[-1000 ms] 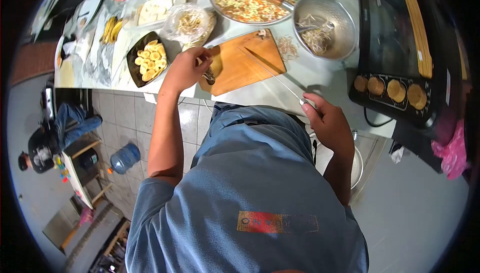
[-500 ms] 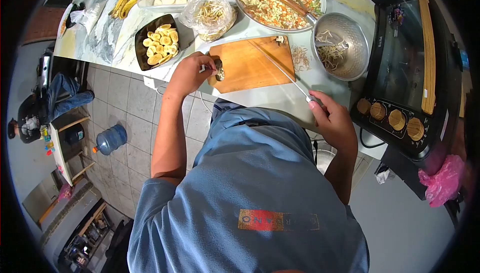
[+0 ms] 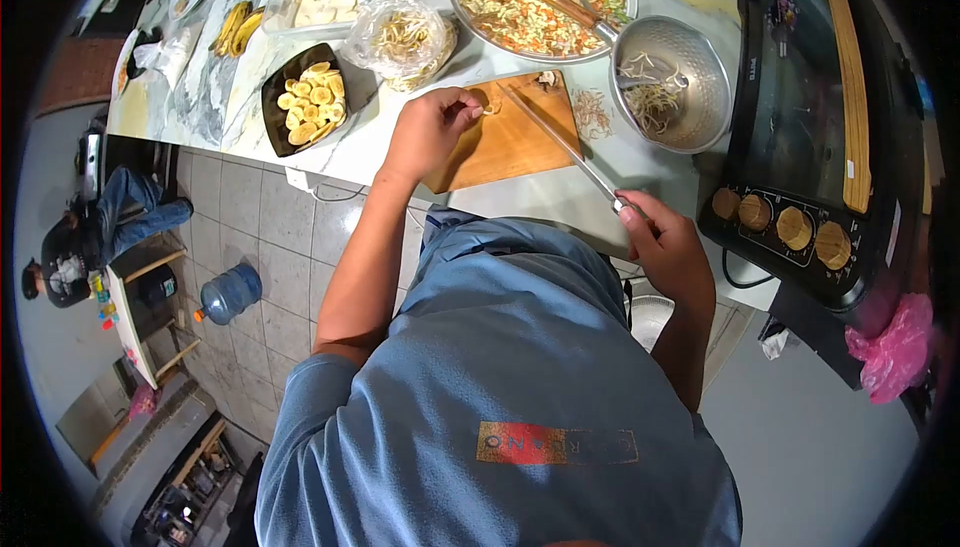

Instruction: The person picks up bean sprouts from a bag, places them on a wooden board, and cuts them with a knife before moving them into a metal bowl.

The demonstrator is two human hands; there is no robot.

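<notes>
Over on the cutting board (image 3: 525, 152), the left hand (image 3: 430, 129) has slid in from the left edge, fingertips pinched together on a little pale piece (image 3: 489, 110), kinda hiding the board's left end. Right hand (image 3: 665, 242) is clamped on the knife (image 3: 572, 152), blade reaching over the board, metal bowl (image 3: 708, 92) off to the right, dark dish (image 3: 274, 119) to the left

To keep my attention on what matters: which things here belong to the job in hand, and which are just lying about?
In the job, it seems:
- knife, in the right hand
- board, under the left hand
- sprout bag
- bowl with sprouts

Likely just lying about:
- bananas
- oven
- jug
- pink bag
</notes>
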